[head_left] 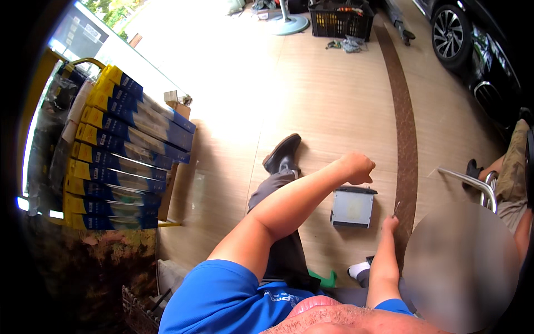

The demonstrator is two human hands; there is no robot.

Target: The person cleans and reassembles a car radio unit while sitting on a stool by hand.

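Observation:
My left hand (357, 168) reaches out over the floor with its fingers curled closed. What it holds, if anything, is hidden. Just below it in the picture sits a silver metal box (352, 207) with a dark front edge, shaped like a car stereo unit. My right hand (390, 224) is closed around a thin metal rod (397, 208) that points upward, to the right of the box. Its handle, if it has one, is covered by the fingers. Neither hand visibly touches the box.
On the left, a rack holds several blue and yellow long packages (119, 150). A black crate (341, 21) and a round stand base (289, 24) are far off. A black car (478, 61) is at upper right. Beside a bent metal tube (473, 181), another person sits close on my right.

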